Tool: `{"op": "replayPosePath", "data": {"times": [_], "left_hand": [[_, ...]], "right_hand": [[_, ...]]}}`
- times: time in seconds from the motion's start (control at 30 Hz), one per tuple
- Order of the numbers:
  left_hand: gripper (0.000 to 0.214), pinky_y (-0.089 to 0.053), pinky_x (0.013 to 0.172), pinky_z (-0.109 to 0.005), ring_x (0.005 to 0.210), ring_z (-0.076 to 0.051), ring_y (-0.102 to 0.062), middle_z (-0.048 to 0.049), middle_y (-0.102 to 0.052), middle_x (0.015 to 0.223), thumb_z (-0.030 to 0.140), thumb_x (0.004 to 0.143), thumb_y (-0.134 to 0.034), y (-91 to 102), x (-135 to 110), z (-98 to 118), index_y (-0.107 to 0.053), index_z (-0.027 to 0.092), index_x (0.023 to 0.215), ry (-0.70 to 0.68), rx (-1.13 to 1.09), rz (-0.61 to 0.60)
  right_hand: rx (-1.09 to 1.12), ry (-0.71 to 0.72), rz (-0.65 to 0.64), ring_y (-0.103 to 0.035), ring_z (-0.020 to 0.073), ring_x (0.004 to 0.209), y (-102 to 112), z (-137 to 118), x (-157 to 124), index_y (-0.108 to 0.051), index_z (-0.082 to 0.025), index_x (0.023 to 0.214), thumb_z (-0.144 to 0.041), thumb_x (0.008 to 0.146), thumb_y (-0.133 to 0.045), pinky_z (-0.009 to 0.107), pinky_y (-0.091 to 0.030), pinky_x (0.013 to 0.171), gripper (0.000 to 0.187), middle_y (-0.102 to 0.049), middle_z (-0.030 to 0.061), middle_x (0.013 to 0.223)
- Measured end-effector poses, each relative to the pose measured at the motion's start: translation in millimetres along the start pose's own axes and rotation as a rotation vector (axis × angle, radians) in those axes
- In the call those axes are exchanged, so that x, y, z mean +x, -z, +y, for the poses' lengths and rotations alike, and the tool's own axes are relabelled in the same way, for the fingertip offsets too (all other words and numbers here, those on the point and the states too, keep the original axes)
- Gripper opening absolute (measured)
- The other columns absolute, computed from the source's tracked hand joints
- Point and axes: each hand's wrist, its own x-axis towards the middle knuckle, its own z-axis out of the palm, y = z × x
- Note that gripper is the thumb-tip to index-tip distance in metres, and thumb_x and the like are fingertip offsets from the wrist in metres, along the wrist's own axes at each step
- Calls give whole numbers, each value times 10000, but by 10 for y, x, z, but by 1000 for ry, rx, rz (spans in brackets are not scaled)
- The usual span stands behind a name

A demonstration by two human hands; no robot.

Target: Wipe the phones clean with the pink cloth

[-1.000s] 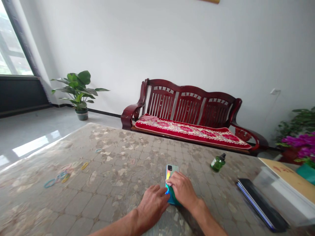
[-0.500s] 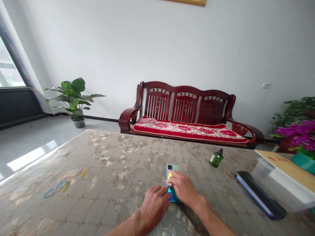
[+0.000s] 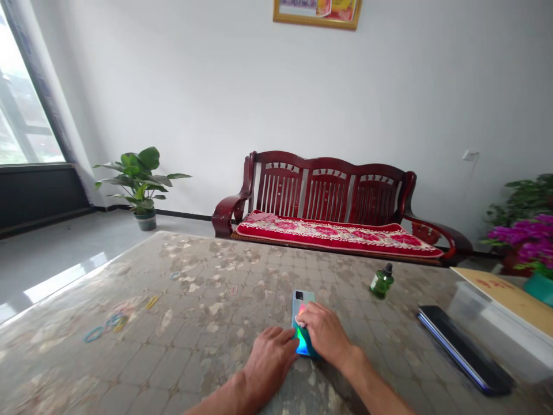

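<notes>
At twelve o'clock on the table (image 3: 207, 357), the left hand (image 3: 272, 353) rests bent fingers against the flat-lying phone's (image 3: 302, 342) eight o'clock edge; whether it grips is hidden. The right hand (image 3: 322, 328) pinches a white wad (image 3: 299, 322) against the phone's upturned back. Probably light, stiff and slick, the phone could skid or crack; its long edges seem the best hold. Its glossy back runs from bright blue to pale silver, a dark lens block (image 3: 299, 295) at eleven o'clock. Beyond, at two o'clock, stands a bottle (image 3: 382, 283).
</notes>
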Motion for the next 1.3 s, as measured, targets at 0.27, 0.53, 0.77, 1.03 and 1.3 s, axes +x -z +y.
{"op": "replayPosePath", "data": {"times": [0.27,0.53,0.77,1.03,1.3], "left_hand": [[110,-502,776,-309,845,-208,-640,-13,-706,985,283,958,-566,12,33,6,-650,227,912,-17,7,31],[181,-483,720,-275,750,-181,-625,-4,-704,892,302,973,-540,-49,57,-31,-648,215,857,-61,-5,105],[112,-484,741,-285,785,-192,-637,-3,-717,917,260,941,-587,-52,139,-52,-671,222,878,-37,-17,126],[105,-467,718,-269,740,-172,-614,16,-701,879,226,913,-621,-45,155,-51,-632,212,810,-53,-27,120],[43,-466,719,-279,758,-179,-605,22,-699,928,210,910,-623,-62,143,-93,-628,224,870,-79,-6,111]], "right_hand": [[-80,-122,41,-592,167,899,11,89,175,-730,-253,888,-113,903,-450,245,-382,777,314,-669,30,929],[-60,-42,-39,-579,151,893,55,49,-46,-729,-260,875,-112,907,-438,227,-371,773,328,-654,14,896],[-66,-183,32,-580,164,965,-19,220,205,-740,-260,977,-105,906,-441,231,-377,836,344,-666,30,973],[-13,-51,7,-576,154,897,16,160,-25,-739,-279,928,-120,929,-423,230,-381,783,354,-647,13,893],[15,-115,137,-577,159,920,-134,210,76,-746,-285,966,-68,905,-444,227,-402,816,377,-653,17,908]]}}
